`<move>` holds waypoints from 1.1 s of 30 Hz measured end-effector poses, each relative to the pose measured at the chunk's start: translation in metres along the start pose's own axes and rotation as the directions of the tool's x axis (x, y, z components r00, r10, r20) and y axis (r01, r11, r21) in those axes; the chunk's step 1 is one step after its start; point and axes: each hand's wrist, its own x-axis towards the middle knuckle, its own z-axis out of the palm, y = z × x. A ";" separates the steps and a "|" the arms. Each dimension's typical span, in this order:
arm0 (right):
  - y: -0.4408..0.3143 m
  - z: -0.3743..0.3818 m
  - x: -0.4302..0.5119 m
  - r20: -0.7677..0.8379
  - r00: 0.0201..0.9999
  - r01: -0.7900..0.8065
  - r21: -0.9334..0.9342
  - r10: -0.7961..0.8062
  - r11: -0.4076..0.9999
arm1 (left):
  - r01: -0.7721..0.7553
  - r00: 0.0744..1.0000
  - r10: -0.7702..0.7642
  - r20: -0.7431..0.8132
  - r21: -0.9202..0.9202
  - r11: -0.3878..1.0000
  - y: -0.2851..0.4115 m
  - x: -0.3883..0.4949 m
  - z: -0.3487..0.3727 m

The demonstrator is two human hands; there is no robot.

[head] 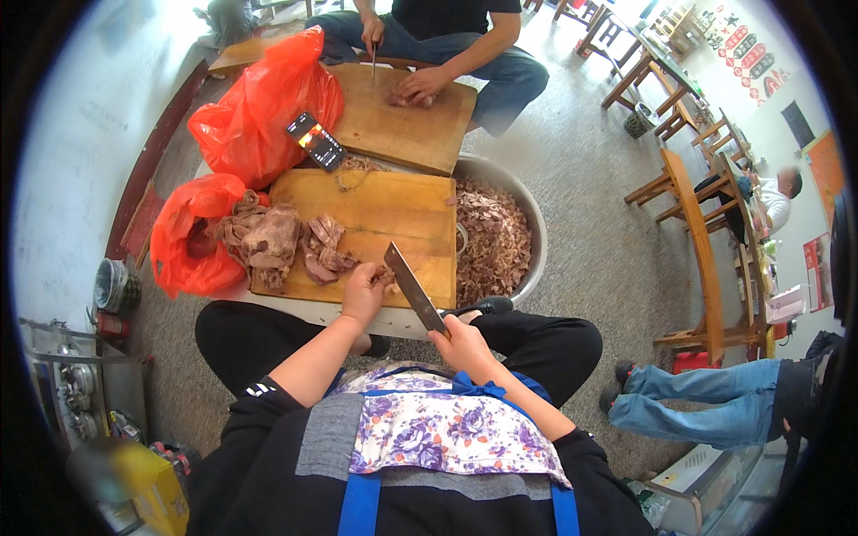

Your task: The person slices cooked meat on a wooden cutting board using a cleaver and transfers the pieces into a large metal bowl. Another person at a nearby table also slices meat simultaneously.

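My right hand [462,342] grips the handle of a cleaver [415,288], its blade pointing up and left over the near edge of a wooden cutting board [395,214]. At that same edge my left hand [364,291] holds a small piece of meat [385,273] by its fingertips, close beside the blade. Cut meat chunks [323,251] lie left of centre on the board. A larger lump of meat [268,234] rests at its left side, against an open red plastic bag [194,268]. Right of the board, a big metal basin [538,248] holds chopped meat [493,234].
Across from me a person cuts meat on a second board [402,127]. A phone [317,141] leans by a large red bag [268,107]. A wooden bench [697,248] stands right; another person's legs [704,402] are at lower right.
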 end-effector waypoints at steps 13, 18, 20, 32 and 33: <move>0.004 0.009 -0.003 0.063 0.998 -0.003 -0.090 0.008 0.996 | -0.024 0.999 0.016 0.031 0.274 0.962 0.019 -0.017 -0.027; 0.000 0.008 0.000 0.095 0.995 0.030 -0.169 -0.014 0.985 | -0.006 1.000 -0.002 0.029 0.285 0.959 0.012 -0.010 -0.021; 0.002 0.009 0.002 0.103 0.994 0.051 -0.186 -0.032 0.981 | 0.005 1.000 -0.013 0.028 0.273 0.962 0.015 -0.006 -0.018; 0.001 0.010 0.004 0.128 0.992 0.044 -0.187 -0.020 0.981 | 0.064 0.993 -0.088 0.072 0.290 0.955 0.019 0.006 -0.016; 0.002 0.011 0.004 0.132 0.991 0.043 -0.181 -0.019 0.983 | 0.100 0.988 -0.129 0.089 0.276 0.956 0.019 0.006 -0.019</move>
